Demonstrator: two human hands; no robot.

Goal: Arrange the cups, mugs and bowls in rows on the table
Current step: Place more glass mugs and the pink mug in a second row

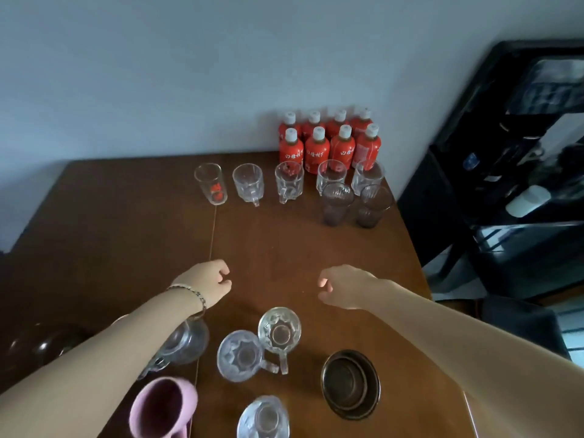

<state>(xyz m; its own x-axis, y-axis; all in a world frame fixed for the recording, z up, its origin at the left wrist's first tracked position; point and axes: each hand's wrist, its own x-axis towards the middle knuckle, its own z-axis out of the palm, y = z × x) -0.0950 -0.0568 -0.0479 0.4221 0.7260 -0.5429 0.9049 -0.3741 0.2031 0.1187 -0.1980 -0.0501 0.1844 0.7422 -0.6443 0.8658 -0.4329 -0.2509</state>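
A far row on the brown table [126, 235] holds a tall glass with a red print [211, 184] and several clear glass mugs [248, 182]. Two dark tumblers [336, 203] stand in front of that row at the right. Near me lie loose pieces: clear glass mugs [278, 333], a pink mug [161, 407], stacked dark bowls [350, 383] and a glass jug [185, 341] partly under my left forearm. My left hand [210, 279] and right hand [343, 287] hover over the table's middle, fingers loosely curled, holding nothing.
Several red bottles with white caps [317, 150] stand against the wall behind the far row. Dark glass bowls [44, 343] sit at the left edge. A black water dispenser [512, 159] stands right of the table.
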